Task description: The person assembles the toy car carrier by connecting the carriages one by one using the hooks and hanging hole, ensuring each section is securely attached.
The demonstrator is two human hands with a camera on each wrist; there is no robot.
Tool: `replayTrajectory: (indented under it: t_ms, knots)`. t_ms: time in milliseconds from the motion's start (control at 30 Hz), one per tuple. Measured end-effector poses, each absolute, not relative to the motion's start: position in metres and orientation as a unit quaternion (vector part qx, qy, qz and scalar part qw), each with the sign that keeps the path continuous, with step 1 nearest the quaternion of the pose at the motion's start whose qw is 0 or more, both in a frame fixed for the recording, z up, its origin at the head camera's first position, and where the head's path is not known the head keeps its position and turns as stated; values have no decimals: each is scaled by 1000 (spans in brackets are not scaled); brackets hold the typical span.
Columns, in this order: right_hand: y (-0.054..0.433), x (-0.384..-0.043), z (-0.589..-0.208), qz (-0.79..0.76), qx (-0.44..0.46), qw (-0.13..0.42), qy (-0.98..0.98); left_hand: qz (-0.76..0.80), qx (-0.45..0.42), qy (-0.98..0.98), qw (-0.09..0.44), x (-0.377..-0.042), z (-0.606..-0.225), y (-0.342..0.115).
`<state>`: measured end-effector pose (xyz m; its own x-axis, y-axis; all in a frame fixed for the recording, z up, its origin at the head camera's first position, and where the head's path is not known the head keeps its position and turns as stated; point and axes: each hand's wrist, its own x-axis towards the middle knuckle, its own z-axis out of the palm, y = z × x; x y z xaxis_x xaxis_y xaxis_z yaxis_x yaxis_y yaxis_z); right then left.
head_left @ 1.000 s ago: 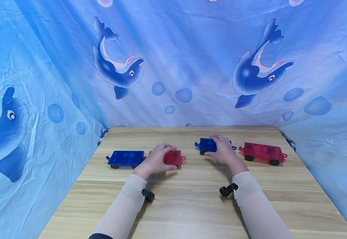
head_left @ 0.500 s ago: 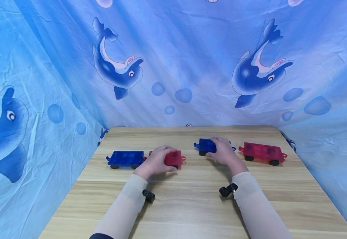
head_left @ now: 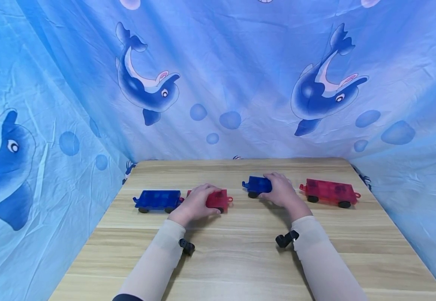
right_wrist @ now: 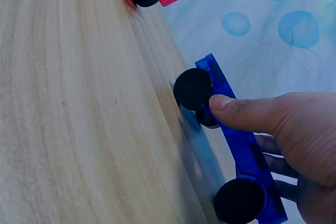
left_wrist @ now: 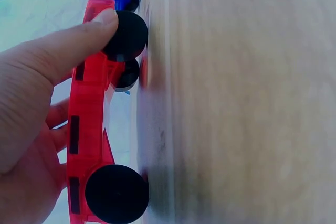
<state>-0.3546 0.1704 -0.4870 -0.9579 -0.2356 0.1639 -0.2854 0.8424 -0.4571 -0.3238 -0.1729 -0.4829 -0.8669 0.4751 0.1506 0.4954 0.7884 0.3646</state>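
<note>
Around a translucent red toy wagon (head_left: 218,199), my left hand (head_left: 197,202) keeps its grip, thumb on the near side and fingers on the far side. In the left wrist view the thumb lies by one black wheel (left_wrist: 126,36). A translucent blue wagon (head_left: 157,200) stands at its left end, their couplings meeting beside my wrist. My right hand (head_left: 281,190) grips another blue wagon (head_left: 258,184), slightly farther back, its hook (head_left: 245,184) facing the red wagon's ring (head_left: 230,199) across a gap. In the right wrist view the thumb presses the side of this blue wagon (right_wrist: 244,153).
To the right of my right hand a second red wagon (head_left: 330,192) stands at a slight angle on the wooden table (head_left: 237,259). A blue dolphin-print cloth (head_left: 225,75) hangs behind the table and on both sides.
The blue wagon in my right hand has moved slightly left and nearer, toward the held red wagon, and its right ring is now behind the hand. My left hand has barely moved.
</note>
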Motion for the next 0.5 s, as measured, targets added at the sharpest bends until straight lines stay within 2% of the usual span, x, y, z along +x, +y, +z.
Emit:
replayTrajectory:
  t_ms: [500]
  knots:
    - [170, -348, -483, 253, 158, 3, -954, -201, -244, -949, 16, -324, -483, -172]
